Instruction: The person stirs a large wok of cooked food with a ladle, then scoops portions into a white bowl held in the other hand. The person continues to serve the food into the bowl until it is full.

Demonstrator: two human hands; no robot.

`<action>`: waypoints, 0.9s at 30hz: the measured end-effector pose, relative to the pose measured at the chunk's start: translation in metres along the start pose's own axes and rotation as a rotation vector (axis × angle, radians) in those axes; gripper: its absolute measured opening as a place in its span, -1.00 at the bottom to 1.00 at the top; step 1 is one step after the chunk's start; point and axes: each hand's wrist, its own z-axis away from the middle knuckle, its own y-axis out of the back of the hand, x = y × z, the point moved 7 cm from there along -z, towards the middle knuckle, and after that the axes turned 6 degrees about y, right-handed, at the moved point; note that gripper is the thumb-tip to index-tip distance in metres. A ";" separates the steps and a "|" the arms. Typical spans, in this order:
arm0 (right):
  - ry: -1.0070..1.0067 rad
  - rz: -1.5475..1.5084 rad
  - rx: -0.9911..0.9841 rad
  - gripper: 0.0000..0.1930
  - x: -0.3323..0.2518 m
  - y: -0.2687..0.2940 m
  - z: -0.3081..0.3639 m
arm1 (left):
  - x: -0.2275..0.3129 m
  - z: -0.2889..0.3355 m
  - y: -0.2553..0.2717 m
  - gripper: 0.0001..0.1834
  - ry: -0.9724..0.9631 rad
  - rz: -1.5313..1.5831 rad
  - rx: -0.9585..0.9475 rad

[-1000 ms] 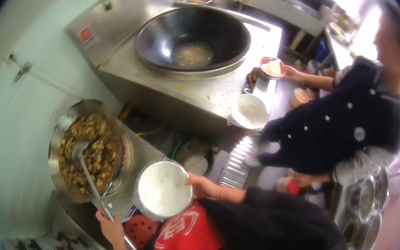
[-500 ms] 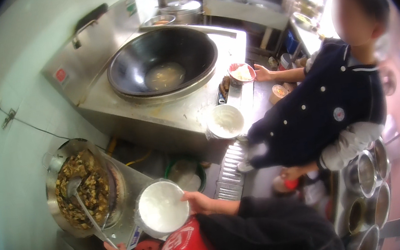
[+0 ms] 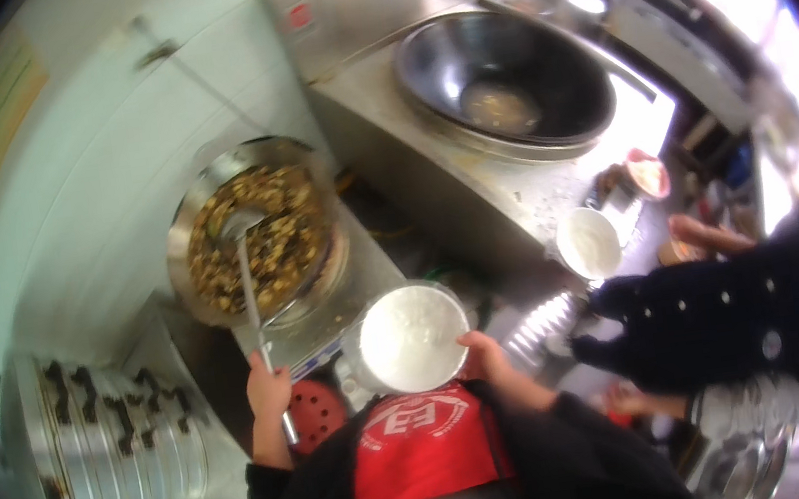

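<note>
The person's left hand [image 3: 269,393] was wrapped around the long handle of a metal ladle [image 3: 248,281], fingers curled closed on it. The ladle's head lay in the chopped brown and pale food [image 3: 290,259], inside a wide steel pan [image 3: 182,268]; the handle sloped out over the near rim, its end jutting past the hand beside a red perforated surface [image 3: 319,417]. The right hand [image 3: 486,357] pinched the right edge of a white bowl [image 3: 413,338], which was held in front of the red apron [image 3: 409,440] with its opening facing up toward the head; I could not tell whether anything was in it. The 2 hands were apart, the bowl nearer the right.

The pan stood on a low metal worktop [image 3: 370,271] next to the pale wall. Beyond, a large black wok [image 3: 504,44], with some pale liquid at the bottom, was set into a higher steel stove top [image 3: 480,170]. Another pale bowl [image 3: 588,243] stood near its corner, close to a co-worker in a dark buttoned jacket [image 3: 731,312].
</note>
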 end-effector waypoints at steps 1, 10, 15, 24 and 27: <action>0.011 -0.055 0.010 -0.46 0.002 -0.001 -0.004 | 0.001 0.001 0.000 -0.49 0.013 -0.019 0.002; 0.003 -0.070 -0.081 -0.39 -0.003 -0.027 -0.001 | -0.001 0.002 0.001 -0.42 0.092 0.062 -0.067; -0.001 -0.009 -0.075 -0.38 -0.005 -0.038 0.000 | 0.006 0.010 0.007 -0.37 0.083 0.049 -0.062; -0.036 0.024 -0.056 -0.31 -0.011 -0.064 0.009 | -0.001 0.015 0.006 -0.26 0.120 0.040 -0.123; -0.034 0.046 -0.071 -0.31 -0.013 -0.069 0.009 | -0.001 0.016 0.009 -0.28 0.119 0.040 -0.126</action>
